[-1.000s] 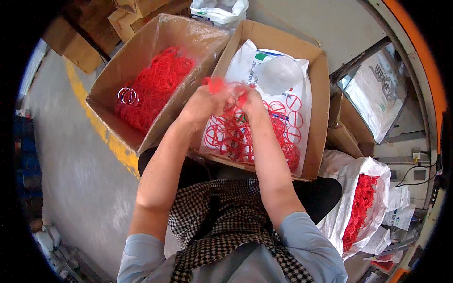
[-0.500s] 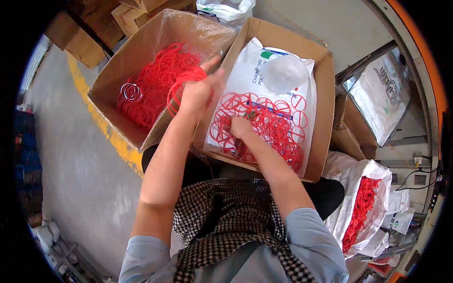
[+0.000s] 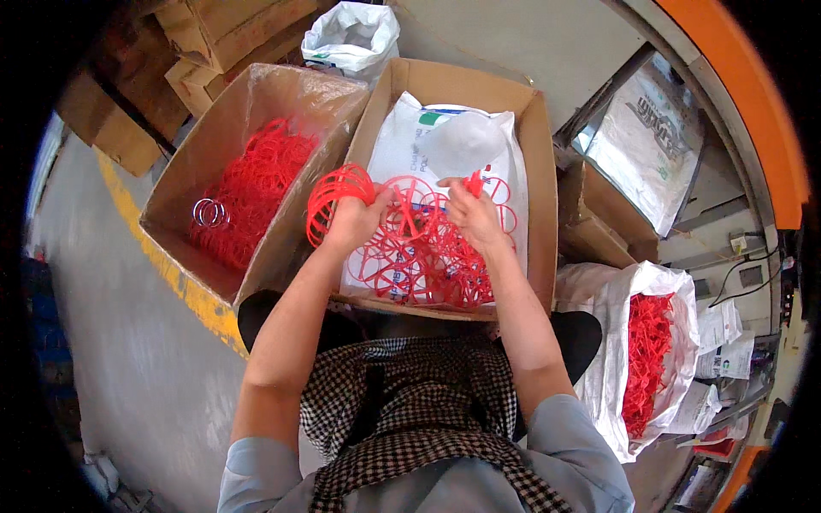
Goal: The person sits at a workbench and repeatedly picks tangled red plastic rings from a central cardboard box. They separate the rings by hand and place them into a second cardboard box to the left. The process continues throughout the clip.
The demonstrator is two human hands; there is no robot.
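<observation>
My left hand (image 3: 354, 224) is closed around a bunch of thin red plastic rings (image 3: 336, 195), which fans out to the left over the wall between two boxes. A single red ring with a crossbar (image 3: 410, 208) stands out just right of its fingertips. My right hand (image 3: 475, 219) is raised above the right-hand box, its fingers closed on a small red plastic piece (image 3: 474, 182). Beneath both hands, a tangled heap of red rings (image 3: 449, 267) lies on a white printed sack (image 3: 395, 137) inside the cardboard box (image 3: 537, 197).
At left stands a plastic-lined cardboard box (image 3: 158, 205) of red rings (image 3: 265, 175), with shiny metal rings (image 3: 210, 213) on them. A white sack (image 3: 599, 312) of red scraps (image 3: 647, 359) sits at right. Another white bag (image 3: 355, 34) stands behind. A yellow line (image 3: 171, 256) crosses the floor.
My right hand has risen out of the heap with a red piece in its fingers. My left hand has come lower, still holding its rings. The whole view has shifted.
</observation>
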